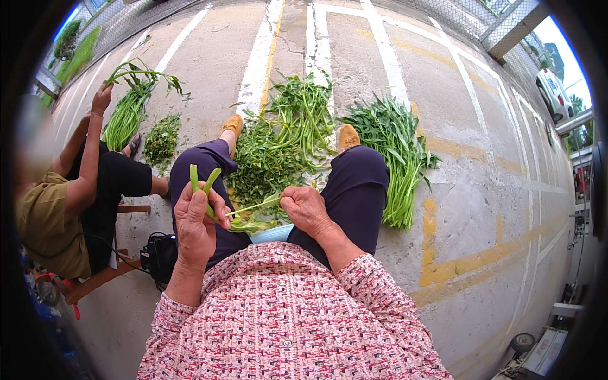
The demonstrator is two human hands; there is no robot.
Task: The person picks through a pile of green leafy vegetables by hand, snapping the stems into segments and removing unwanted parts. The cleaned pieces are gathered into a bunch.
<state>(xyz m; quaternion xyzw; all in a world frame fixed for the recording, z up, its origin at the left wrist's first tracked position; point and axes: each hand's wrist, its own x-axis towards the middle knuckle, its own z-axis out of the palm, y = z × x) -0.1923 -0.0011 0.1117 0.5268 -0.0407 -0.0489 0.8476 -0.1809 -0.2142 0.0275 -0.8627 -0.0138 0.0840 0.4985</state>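
Note:
My left hand [195,223], above my left thigh, is closed around a few thick green water spinach stems [194,176] whose cut ends stick up past the fingers. To its right, my right hand [308,212] is closed in a pinch on a thin stem with a leaf [272,200] that stretches across from the left hand. More leafy parts hang below, between the hands. On the ground between my feet lies a loose pile of leaves and bits [263,161], with tangled stems at its far side. A neat bundle of long water spinach [399,183] lies right of my right foot.
At the left a seated co-worker [54,202] holds up greens over another bundle [126,120]. A small leaf heap [161,136] lies beside it. A black bag [158,256] stands by a wooden stool [101,282]. Painted concrete surrounds us; a white car [554,95] is far right.

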